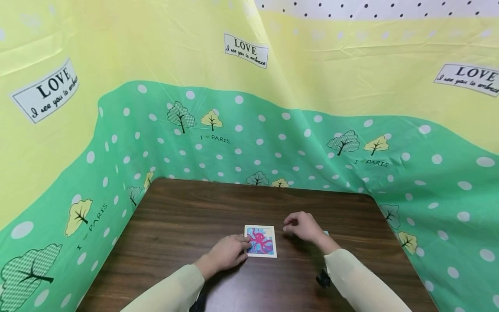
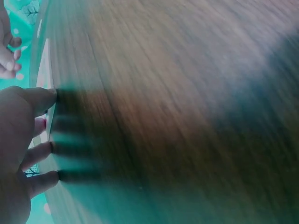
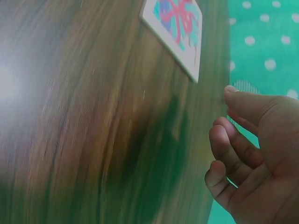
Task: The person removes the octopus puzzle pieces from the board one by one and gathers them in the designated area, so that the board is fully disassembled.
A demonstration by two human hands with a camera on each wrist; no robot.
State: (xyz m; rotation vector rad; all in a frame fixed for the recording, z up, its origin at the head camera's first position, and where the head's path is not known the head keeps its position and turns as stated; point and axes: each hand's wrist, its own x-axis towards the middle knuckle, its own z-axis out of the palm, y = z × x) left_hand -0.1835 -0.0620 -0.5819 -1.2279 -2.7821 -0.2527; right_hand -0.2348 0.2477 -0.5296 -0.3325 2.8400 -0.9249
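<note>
A square, white-rimmed picture board [image 1: 273, 242] lies flat on the table, with a pink octopus on blue and a paler patch at its upper right. My left hand [image 1: 229, 252] rests at the board's left edge, its fingertips touching the rim and the tabletop in the left wrist view. Just right of the board, my right hand [image 1: 304, 226] is raised over the table, apart from the board. In the right wrist view its fingers [image 3: 219, 140] are loosely bent with nothing visible between them. A small light-blue thing [image 1: 326, 232] shows behind the right wrist, mostly hidden.
The dark wood-grain table [image 1: 187, 208] is bordered by a green and yellow printed curtain [image 1: 241, 143] at the back and both sides. A black object [image 1: 322, 278] shows at the right sleeve's cuff.
</note>
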